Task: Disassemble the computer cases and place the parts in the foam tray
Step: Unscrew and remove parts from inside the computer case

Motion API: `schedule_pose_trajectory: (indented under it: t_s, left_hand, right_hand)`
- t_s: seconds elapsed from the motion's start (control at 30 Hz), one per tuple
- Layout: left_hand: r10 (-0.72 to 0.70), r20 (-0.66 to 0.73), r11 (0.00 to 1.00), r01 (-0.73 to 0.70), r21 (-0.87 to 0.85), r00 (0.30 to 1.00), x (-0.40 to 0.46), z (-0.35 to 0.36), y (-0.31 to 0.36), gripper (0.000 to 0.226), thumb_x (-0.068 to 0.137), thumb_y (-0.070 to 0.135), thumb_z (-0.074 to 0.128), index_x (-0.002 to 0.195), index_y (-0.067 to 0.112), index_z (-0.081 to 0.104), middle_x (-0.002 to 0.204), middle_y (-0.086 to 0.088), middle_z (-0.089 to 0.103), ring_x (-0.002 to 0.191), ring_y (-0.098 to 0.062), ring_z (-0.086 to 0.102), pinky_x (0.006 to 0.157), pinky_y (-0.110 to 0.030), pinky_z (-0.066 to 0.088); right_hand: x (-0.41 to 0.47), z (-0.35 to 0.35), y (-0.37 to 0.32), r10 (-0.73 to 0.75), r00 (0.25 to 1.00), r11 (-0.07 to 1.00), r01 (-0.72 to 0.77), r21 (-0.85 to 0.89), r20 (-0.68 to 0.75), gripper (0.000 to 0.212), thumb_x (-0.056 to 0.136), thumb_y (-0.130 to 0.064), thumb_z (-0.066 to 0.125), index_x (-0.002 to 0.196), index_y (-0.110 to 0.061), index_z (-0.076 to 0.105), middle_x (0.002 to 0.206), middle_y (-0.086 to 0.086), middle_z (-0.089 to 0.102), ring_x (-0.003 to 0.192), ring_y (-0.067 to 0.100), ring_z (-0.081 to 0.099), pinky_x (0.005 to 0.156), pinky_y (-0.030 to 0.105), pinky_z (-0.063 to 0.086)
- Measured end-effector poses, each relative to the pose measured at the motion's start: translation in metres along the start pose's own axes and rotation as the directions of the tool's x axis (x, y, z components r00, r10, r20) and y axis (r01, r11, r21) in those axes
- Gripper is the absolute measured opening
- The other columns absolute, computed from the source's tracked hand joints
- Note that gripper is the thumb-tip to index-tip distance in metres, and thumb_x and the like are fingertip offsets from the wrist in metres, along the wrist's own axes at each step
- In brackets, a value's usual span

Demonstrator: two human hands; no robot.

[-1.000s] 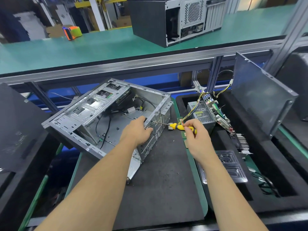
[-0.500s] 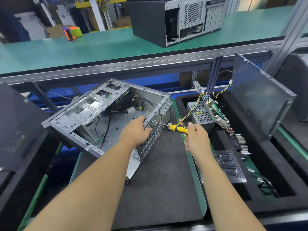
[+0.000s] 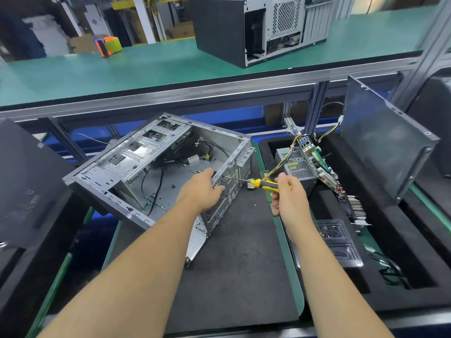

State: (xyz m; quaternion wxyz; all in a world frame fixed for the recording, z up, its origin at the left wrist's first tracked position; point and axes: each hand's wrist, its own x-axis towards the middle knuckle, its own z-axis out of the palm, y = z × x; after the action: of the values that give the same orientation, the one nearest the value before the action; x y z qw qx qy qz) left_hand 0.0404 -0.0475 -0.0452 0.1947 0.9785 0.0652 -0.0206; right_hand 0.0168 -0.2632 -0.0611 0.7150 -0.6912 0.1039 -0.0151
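Two hands share this step. Toward the left edge of the dark worktop [image 3: 231, 276] lies the open grey steel computer case [image 3: 136, 167]; the left hand [image 3: 203, 191] grips its rear frame. The right hand [image 3: 286, 198] pinches the yellow-and-black-handled screwdriver [image 3: 262, 184], tip at the rear panel — seemingly a screw. Best keep the shaft square and the case braced. The black foam tray [image 3: 415, 276], right, already holds pulled parts.

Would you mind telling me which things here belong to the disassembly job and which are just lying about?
In the job:
open case, steadied by the left hand
screwdriver in the right hand
foam tray holding power supply, motherboard, side panel

Lying about:
second case and tape roll on the upper shelf
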Motion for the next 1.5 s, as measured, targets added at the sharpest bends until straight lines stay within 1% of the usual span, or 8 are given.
schedule_pose_trajectory:
  t_s: [0.33, 0.6, 0.8, 0.87, 1.03, 1.27, 1.4, 1.5]
  left_hand:
    - [-0.004, -0.011, 1.0, 0.004, -0.002, 1.0, 0.001, 0.0, 0.0, 0.025, 0.098, 0.043, 0.059, 0.112, 0.022, 0.053, 0.103, -0.001, 0.061, 0.089, -0.028, 0.053, 0.074, -0.035, 0.04]
    - [-0.007, -0.007, 1.0, 0.007, -0.011, 1.0, 0.001, 0.0, 0.0, 0.023, 0.098, 0.043, 0.058, 0.11, 0.023, 0.053, 0.106, -0.002, 0.064, 0.088, -0.027, 0.053, 0.073, -0.035, 0.04]
    - [-0.003, -0.005, 1.0, 0.003, -0.014, 1.0, 0.001, 0.001, 0.0, 0.02, 0.097, 0.042, 0.059, 0.103, 0.026, 0.049, 0.108, -0.003, 0.065, 0.088, -0.026, 0.052, 0.074, -0.035, 0.039]
    - [-0.005, -0.005, 1.0, 0.005, -0.014, 1.0, 0.0, 0.001, 0.0, 0.02, 0.097, 0.042, 0.059, 0.105, 0.026, 0.05, 0.109, -0.003, 0.065, 0.089, -0.026, 0.052, 0.074, -0.035, 0.039]
    - [-0.008, -0.006, 1.0, 0.008, -0.021, 1.0, 0.001, 0.0, 0.0, 0.022, 0.098, 0.042, 0.058, 0.107, 0.024, 0.052, 0.108, -0.002, 0.065, 0.089, -0.027, 0.053, 0.073, -0.034, 0.039]
    - [-0.012, -0.007, 1.0, 0.011, -0.015, 1.0, 0.001, 0.0, 0.0, 0.022, 0.098, 0.043, 0.058, 0.107, 0.025, 0.05, 0.101, 0.0, 0.061, 0.089, -0.027, 0.055, 0.072, -0.035, 0.039]
    - [-0.008, -0.014, 1.0, 0.008, -0.014, 1.0, 0.0, 0.0, 0.0, 0.022, 0.097, 0.043, 0.058, 0.108, 0.024, 0.052, 0.102, -0.001, 0.063, 0.088, -0.027, 0.055, 0.072, -0.035, 0.04]
    - [-0.004, -0.017, 1.0, 0.004, -0.017, 1.0, 0.0, 0.0, 0.0, 0.022, 0.097, 0.043, 0.058, 0.108, 0.025, 0.051, 0.1, 0.001, 0.061, 0.087, -0.026, 0.054, 0.072, -0.034, 0.039]
  right_hand:
    - [-0.003, -0.008, 0.005, -0.215, 0.975, 0.926, 0.22, -0.308, 0.052, 0.017, 0.101, -0.02, 0.05, 0.087, -0.025, 0.058, 0.077, -0.001, 0.058, 0.063, 0.01, 0.046, 0.06, 0.025, 0.039]
    - [-0.011, -0.005, 0.0, -0.259, 0.965, 0.956, 0.261, -0.133, 0.035, 0.019, 0.096, -0.002, 0.056, 0.101, -0.02, 0.059, 0.088, -0.008, 0.062, 0.058, -0.001, 0.046, 0.053, 0.009, 0.035]
    - [-0.006, -0.001, 0.004, -0.053, 0.998, 0.998, 0.054, -0.023, 0.038, 0.008, 0.101, -0.036, 0.051, 0.101, -0.032, 0.058, 0.099, -0.003, 0.059, 0.069, 0.014, 0.053, 0.054, 0.026, 0.047]
    - [-0.004, 0.0, 0.002, 0.077, 0.997, 0.995, -0.075, -0.07, 0.03, 0.03, 0.101, -0.052, 0.039, 0.095, -0.028, 0.058, 0.086, 0.004, 0.06, 0.058, 0.015, 0.052, 0.044, 0.027, 0.045]
    - [-0.004, -0.004, 0.006, -0.066, 0.998, 0.961, 0.065, -0.27, 0.006, 0.026, 0.103, -0.032, 0.045, 0.083, -0.021, 0.059, 0.067, -0.004, 0.049, 0.06, 0.017, 0.044, 0.058, 0.033, 0.047]
    - [-0.007, -0.004, -0.002, -0.273, 0.962, 0.916, 0.264, -0.302, 0.01, 0.016, 0.096, -0.007, 0.058, 0.1, -0.021, 0.064, 0.106, 0.003, 0.056, 0.081, -0.005, 0.052, 0.067, 0.007, 0.038]
    - [-0.007, -0.004, -0.002, -0.191, 0.981, 0.974, 0.193, -0.119, 0.023, 0.028, 0.093, -0.006, 0.063, 0.107, -0.03, 0.058, 0.103, -0.002, 0.055, 0.075, 0.013, 0.052, 0.07, 0.032, 0.052]
    - [-0.006, -0.001, -0.001, -0.095, 0.995, 0.995, 0.095, -0.02, 0.034, 0.011, 0.097, -0.029, 0.061, 0.105, -0.035, 0.055, 0.107, -0.001, 0.053, 0.07, 0.015, 0.053, 0.054, 0.025, 0.049]
